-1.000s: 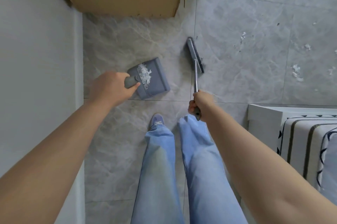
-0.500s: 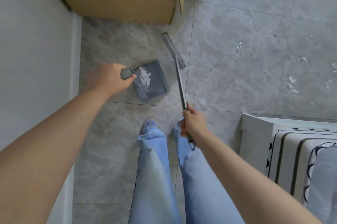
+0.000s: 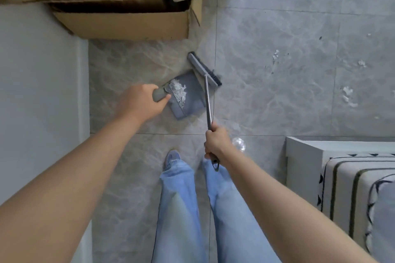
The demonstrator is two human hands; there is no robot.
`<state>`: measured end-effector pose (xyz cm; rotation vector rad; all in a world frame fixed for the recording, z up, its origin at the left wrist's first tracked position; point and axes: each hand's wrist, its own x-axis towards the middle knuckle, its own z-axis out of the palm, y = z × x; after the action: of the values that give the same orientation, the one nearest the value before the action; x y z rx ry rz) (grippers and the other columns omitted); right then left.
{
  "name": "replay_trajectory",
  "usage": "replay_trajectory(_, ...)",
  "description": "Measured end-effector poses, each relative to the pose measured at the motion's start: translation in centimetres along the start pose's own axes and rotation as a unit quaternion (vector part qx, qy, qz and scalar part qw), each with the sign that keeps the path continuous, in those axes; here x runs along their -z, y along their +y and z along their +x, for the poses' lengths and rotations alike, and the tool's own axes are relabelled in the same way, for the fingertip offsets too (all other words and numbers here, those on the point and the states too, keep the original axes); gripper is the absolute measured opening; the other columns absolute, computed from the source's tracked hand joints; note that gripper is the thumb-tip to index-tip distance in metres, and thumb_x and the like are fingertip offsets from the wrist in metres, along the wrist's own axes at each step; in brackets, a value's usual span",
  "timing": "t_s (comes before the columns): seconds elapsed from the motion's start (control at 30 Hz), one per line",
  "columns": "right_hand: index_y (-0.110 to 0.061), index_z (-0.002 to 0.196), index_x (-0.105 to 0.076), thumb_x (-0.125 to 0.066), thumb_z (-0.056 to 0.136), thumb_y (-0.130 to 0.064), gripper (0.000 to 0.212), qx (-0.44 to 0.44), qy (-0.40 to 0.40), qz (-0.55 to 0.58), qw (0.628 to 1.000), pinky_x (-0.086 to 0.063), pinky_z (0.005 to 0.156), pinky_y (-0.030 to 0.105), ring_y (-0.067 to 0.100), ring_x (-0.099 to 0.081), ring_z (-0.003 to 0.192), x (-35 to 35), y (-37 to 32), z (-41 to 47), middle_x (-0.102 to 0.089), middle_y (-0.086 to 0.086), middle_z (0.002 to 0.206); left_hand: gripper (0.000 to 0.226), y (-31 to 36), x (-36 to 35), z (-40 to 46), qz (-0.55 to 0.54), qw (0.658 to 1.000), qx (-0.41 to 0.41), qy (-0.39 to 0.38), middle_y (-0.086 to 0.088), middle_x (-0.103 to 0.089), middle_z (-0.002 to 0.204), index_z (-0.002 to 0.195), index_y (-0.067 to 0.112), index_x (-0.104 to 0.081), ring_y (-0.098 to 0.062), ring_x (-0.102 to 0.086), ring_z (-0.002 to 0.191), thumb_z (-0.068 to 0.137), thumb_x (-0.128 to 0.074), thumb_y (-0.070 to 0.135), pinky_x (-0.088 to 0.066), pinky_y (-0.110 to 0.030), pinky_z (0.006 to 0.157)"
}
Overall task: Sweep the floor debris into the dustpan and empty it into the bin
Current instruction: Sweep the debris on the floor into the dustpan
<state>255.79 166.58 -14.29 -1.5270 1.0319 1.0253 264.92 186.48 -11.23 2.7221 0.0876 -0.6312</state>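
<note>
A grey dustpan (image 3: 189,100) is held low over the tiled floor, with white paper scraps (image 3: 179,89) piled at its handle end. My left hand (image 3: 141,104) grips the dustpan's stubby handle. My right hand (image 3: 217,144) holds the metal shaft of a grey broom (image 3: 204,69), whose head lies across the dustpan's far open edge. More white scraps (image 3: 347,93) and small bits (image 3: 275,55) lie scattered on the floor to the right. An open cardboard box (image 3: 126,24) stands just beyond the dustpan.
A white wall (image 3: 38,91) runs along the left. A white bed frame with a striped mattress (image 3: 352,185) fills the lower right corner. My legs in blue jeans (image 3: 177,202) stand below the dustpan. A small clear round object (image 3: 238,143) lies by my right hand.
The broom head has swung back right and down onto the dustpan's open edge. The view has shifted forward, so more of the cardboard box shows.
</note>
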Motion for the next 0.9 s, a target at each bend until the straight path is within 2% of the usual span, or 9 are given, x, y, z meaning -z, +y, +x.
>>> replay_trajectory(0.1,-0.028,0.084,-0.049,-0.027,0.09,-0.001,0.035,-0.005,-0.044,0.074,0.996,-0.03,0.036,0.018,0.014,-0.024,0.036,1.1,1.9,-3.2,-0.025,0.001,0.054,0.038,2.4,-0.3,0.9,0.013,1.0,-0.005,-0.005,-0.016,-0.064,0.07,0.072,0.013,-0.064,-0.038,-0.06,0.072,0.084,-0.066,0.048,-0.041,-0.033,0.056)
replay_trajectory(0.17,-0.024,0.093,-0.055,-0.029,0.092,-0.001,0.035,0.001,-0.047,0.114,0.992,-0.029,0.036,0.017,0.014,-0.023,0.037,3.1,2.3,-4.7,-0.025,0.001,0.053,0.04,3.9,-0.7,1.8,0.002,1.0,-0.002,-0.019,-0.014,-0.062,0.066,0.068,0.012,-0.061,-0.037,-0.06,0.07,0.085,-0.065,0.049,-0.047,-0.036,0.058)
replay_trajectory(0.2,-0.021,0.089,-0.054,-0.029,0.092,-0.001,0.032,0.005,-0.042,0.124,0.991,-0.028,0.037,0.017,0.014,-0.022,0.038,4.5,2.3,-5.1,-0.025,0.001,0.052,0.043,4.8,-0.9,2.2,-0.004,1.0,-0.007,-0.024,-0.013,-0.06,0.063,0.065,0.012,-0.058,-0.037,-0.06,0.068,0.084,-0.063,0.05,-0.047,-0.036,0.057)
replay_trajectory(0.27,-0.018,0.082,-0.051,-0.03,0.095,-0.003,0.029,0.017,-0.027,0.131,0.991,-0.027,0.039,0.018,0.014,-0.021,0.039,7.3,2.0,-5.2,-0.025,0.0,0.051,0.046,6.1,-1.3,3.0,-0.005,1.0,-0.016,-0.023,-0.01,-0.056,0.059,0.062,0.016,-0.054,-0.036,-0.06,0.065,0.079,-0.056,0.058,-0.047,-0.035,0.054)
replay_trajectory(0.4,-0.007,0.106,-0.051,-0.032,0.093,-0.004,0.023,0.036,0.038,0.135,0.989,-0.031,0.038,0.018,0.015,-0.024,0.04,13.6,1.0,-3.0,-0.028,0.001,0.052,0.047,9.3,-1.8,4.6,-0.006,0.999,-0.031,-0.028,-0.008,-0.056,0.061,0.058,0.019,-0.049,-0.035,-0.059,0.068,0.074,-0.048,0.063,-0.045,-0.033,0.055)
replay_trajectory(0.53,-0.005,0.11,-0.051,-0.03,0.089,-0.001,0.03,0.019,0.088,0.132,0.987,-0.031,0.039,0.022,0.016,-0.026,0.044,18.6,0.0,0.8,-0.028,0.002,0.056,0.048,13.2,-2.4,6.3,0.003,0.998,-0.047,-0.035,-0.009,-0.062,0.067,0.064,0.015,-0.055,-0.034,-0.06,0.07,0.08,-0.055,0.06,-0.049,-0.034,0.058)
replay_trajectory(0.67,-0.018,0.1,-0.046,-0.025,0.087,0.0,0.03,-0.031,0.068,0.122,0.99,-0.032,0.039,0.024,0.016,-0.032,0.035,17.6,-0.1,2.8,-0.035,0.004,0.058,0.043,16.4,-3.0,7.4,0.017,0.998,-0.047,-0.026,-0.008,-0.058,0.064,0.067,0.012,-0.059,-0.031,-0.053,0.066,0.085,-0.062,0.05,-0.035,-0.031,0.054)
replay_trajectory(0.8,-0.021,0.101,-0.045,-0.027,0.087,-0.005,0.027,-0.027,0.024,0.11,0.993,-0.048,0.045,0.033,0.019,-0.04,0.037,13.5,1.1,1.2,-0.045,0.011,0.07,0.042,17.9,-3.0,8.4,0.041,0.998,-0.04,-0.022,-0.007,-0.055,0.063,0.067,0.012,-0.059,-0.03,-0.05,0.066,0.087,-0.06,0.049,-0.033,-0.03,0.057)
replay_trajectory(0.9,-0.022,0.103,-0.053,-0.029,0.089,-0.008,0.031,-0.024,-0.006,0.147,0.989,-0.042,0.047,0.033,0.016,-0.037,0.032,12.7,2.1,-1.2,-0.038,0.007,0.056,0.041,18.4,-2.7,8.4,0.06,0.997,-0.029,-0.033,-0.003,-0.051,0.06,0.064,0.016,-0.055,-0.028,-0.048,0.065,0.088,-0.06,0.049,-0.034,-0.03,0.057)
